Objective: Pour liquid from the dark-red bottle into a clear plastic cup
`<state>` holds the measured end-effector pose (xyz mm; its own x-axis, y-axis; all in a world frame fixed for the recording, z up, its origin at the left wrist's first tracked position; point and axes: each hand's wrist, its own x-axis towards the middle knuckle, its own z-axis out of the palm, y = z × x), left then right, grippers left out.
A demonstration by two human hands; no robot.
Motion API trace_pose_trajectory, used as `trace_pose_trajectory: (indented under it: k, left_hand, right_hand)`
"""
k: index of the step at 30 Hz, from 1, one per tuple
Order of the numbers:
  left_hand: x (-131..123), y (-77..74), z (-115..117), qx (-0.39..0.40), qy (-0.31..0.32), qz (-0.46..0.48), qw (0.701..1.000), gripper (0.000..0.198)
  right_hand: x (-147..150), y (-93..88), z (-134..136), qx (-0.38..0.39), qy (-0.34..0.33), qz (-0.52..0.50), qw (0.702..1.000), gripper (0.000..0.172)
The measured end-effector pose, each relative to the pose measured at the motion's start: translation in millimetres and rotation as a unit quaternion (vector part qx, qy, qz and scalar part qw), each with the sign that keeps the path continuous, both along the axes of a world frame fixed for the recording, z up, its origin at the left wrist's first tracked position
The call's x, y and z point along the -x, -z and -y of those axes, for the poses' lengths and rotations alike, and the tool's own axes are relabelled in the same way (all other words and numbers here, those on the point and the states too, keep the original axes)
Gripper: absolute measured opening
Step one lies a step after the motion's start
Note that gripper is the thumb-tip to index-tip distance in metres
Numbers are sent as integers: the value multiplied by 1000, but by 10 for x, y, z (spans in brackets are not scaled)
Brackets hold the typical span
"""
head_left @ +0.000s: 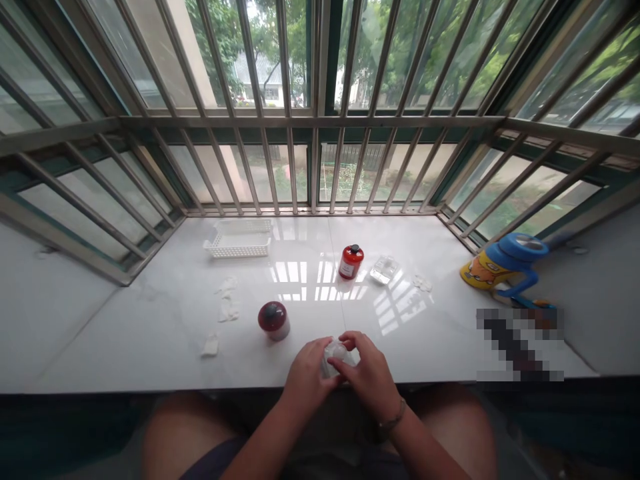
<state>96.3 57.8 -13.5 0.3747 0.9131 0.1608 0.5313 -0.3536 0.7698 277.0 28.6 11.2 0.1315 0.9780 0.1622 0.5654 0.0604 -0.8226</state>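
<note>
Both my hands meet at the front edge of the white counter, around a small clear plastic container [330, 367]. My left hand [310, 373] is closed around its left side. From the right, my right hand [367, 367] grips its top with bent thumb and fingers. A round translucent part shows between my fingertips, though I cannot make out whether it is a lid. To the left stands a dark red bottle [274, 321] with a black top. Farther back are a bright red bottle [351, 263] with a black cap and a clear plastic box [385, 270].
A white plastic basket [240, 250] sits near the barred window. Crumpled white pieces [229, 310] lie at left, and more white scraps [423, 283] at right. A blue and yellow flask [500, 263] stands far right, by a blurred-out dark object [517, 343].
</note>
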Motion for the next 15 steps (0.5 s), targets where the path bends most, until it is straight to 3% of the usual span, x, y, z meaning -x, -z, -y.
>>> trace_pose_trajectory:
  k: [8,15]
  left_hand:
    - [43,-36,-51,14,25,0,1000,67]
    - [45,-11,-45,9,25,-5,1000,70]
  right_hand:
    - [-222,-5,-5,-11,-136,-43,990,41]
    - [-238,138,107,-43,-73,11,996,59]
